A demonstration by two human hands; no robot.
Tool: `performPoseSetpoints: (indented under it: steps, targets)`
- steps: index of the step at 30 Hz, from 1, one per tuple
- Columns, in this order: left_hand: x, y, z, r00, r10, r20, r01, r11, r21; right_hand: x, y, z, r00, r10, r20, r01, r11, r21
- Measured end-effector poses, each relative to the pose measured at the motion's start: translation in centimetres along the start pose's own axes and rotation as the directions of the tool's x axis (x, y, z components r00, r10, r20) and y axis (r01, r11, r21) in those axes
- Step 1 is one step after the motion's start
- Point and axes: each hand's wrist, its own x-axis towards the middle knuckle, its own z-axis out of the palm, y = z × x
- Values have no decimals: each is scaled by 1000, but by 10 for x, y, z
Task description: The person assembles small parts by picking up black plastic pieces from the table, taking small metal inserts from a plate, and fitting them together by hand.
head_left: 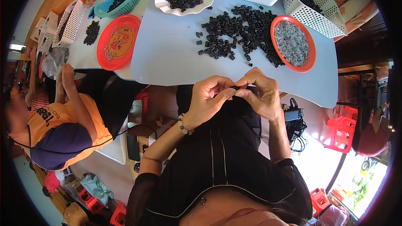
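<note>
While a small black tubular piece [237, 87] sat pinched between both hands just off the table's [167, 54] near edge, left hand [209, 98] and right hand [261, 94] were each clamped on it, fingertips meeting, probably for fine fitting. Loose black pieces [238, 29] lay mid-table within reach; orange bowl of grey parts [292, 44] at right edge.

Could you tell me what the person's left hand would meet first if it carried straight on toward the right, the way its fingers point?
Almost at once, the right hand: the left hand points its fingertips at it, and both pinch the same small black piece between them, just before the table edge.
</note>
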Motion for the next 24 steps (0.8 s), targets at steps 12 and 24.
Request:
performPoseSetpoints:
  steps: [12,24]
  targets:
    - [-1,-3,0,996,-84,26,86,991,-103,4,-10,-14,984,-111,138,142,958,-247]
    - [2,2,6,999,-47,3,47,995,-84,2,2,-18,999,-8,-51,11,998,57]
